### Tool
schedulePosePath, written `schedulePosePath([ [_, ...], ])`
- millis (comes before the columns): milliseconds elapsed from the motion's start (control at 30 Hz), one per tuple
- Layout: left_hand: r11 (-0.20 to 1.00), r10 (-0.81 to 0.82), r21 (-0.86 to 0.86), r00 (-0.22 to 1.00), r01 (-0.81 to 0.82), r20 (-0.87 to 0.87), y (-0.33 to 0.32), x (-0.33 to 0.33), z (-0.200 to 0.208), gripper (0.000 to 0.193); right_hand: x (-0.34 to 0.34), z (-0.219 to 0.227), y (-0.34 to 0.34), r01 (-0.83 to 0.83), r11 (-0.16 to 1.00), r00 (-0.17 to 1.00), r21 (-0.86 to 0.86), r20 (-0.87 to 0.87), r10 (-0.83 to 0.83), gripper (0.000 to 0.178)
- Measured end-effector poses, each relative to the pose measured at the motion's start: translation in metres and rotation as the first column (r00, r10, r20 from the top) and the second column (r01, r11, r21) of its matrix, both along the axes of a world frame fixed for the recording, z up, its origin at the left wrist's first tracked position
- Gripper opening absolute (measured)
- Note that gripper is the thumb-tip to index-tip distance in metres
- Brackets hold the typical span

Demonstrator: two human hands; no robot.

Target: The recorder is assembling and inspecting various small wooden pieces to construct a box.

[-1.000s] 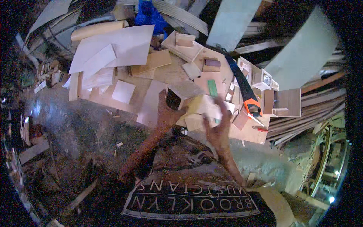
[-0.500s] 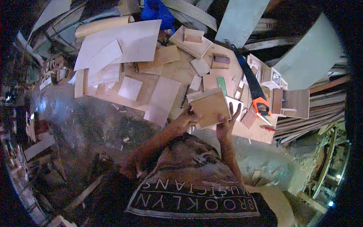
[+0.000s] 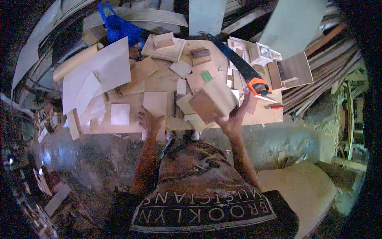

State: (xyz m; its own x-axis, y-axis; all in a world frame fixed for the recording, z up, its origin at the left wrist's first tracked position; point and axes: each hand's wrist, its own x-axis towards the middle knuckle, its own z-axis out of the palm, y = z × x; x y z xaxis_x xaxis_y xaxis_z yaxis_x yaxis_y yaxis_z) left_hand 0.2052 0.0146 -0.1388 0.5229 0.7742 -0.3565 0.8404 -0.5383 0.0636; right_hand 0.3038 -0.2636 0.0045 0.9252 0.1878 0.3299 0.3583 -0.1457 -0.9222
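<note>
Behind my worktable (image 3: 135,95), many boards (image 3: 207,16) lean at the top of the frame. What changes since half a second ago: my left hand (image 3: 151,121) is no longer on the box-like wooden piece (image 3: 211,101). It is now at left of centre, fingers half spread, holding nothing, over the pale panel (image 3: 155,102) (whether it touches, I cannot tell). My right hand (image 3: 234,120) alone keeps the piece, thumb at the near edge, fingers curved along the right side. The piece is tilted in the centre of the frame, two faces showing. For the work, I think, this gives me one free hand.
</note>
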Motion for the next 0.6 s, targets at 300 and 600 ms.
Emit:
schedulePosePath([
  [300, 0.858, 0.234, -0.514, 0.877, 0.017, 0.42, 0.065, -0.029, 0.027, 0.092, -0.016, 0.003, 0.023, -0.138, 0.982, 0.986, 0.131, -0.071, 0.148, 0.139],
  [600, 0.499, 0.734, -0.853, 0.449, 0.153, 0.51, 0.092, -0.129, 0.06, 0.074, 0.005, -0.038, 0.056, -0.191, 0.857, 0.929, 0.479, -0.193, 0.315, 0.124],
])
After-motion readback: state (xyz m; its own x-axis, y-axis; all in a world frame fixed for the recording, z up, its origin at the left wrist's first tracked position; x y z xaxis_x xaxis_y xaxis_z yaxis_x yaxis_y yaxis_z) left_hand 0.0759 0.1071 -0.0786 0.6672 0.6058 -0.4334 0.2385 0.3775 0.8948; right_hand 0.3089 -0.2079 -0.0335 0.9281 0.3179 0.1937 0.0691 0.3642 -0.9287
